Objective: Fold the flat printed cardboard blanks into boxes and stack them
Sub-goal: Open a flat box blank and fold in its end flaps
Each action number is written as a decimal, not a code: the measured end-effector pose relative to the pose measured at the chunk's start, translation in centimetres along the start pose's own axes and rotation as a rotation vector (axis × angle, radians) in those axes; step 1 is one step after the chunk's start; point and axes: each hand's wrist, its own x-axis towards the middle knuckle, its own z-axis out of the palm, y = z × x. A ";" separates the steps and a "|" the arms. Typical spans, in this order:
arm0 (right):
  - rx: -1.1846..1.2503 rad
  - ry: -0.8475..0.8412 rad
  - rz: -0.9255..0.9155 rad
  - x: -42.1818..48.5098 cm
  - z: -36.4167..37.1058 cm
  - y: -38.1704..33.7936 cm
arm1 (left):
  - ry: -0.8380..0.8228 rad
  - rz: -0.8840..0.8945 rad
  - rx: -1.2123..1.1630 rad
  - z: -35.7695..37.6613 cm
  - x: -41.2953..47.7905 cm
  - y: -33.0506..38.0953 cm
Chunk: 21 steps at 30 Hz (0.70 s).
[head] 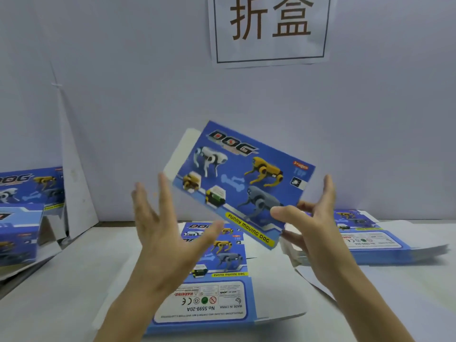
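The right hand [313,223] has a pinching grip on one corner of the tilted blank [244,181], so the wide-open, empty left hand [167,225] can fold it.

Boxes at left [22,213]: cut off by the frame edge.
Wall sign [270,28]: top cropped.
Flat blank on the table [214,280]: partly hidden behind the left hand [167,233].
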 end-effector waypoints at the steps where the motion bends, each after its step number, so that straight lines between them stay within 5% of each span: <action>1: 0.034 -0.026 0.008 -0.1 0.2 0.2 | 0.030 -0.091 -0.153 -0.1 0.2 0.1; 4: 0.090 -0.191 0.078 -0.1 0.2 0.5 | -0.029 -0.293 -0.653 -0.6 1.0 -0.7; 7: -0.037 -0.317 0.130 0.1 -0.4 1.0 | -0.217 -0.304 -0.951 -0.8 1.2 -1.1; 11: -0.285 -0.354 0.129 0.5 -1.2 0.9 | -0.165 -0.124 -0.894 -0.3 1.2 -1.4; 15: -0.155 -0.216 0.098 0.9 -1.6 0.4 | -0.271 -0.059 -0.694 -0.1 1.0 -2.1; 21: -0.170 -0.236 0.064 0.4 -0.5 1.4 | -0.446 -0.052 -0.561 0.7 0.7 -1.9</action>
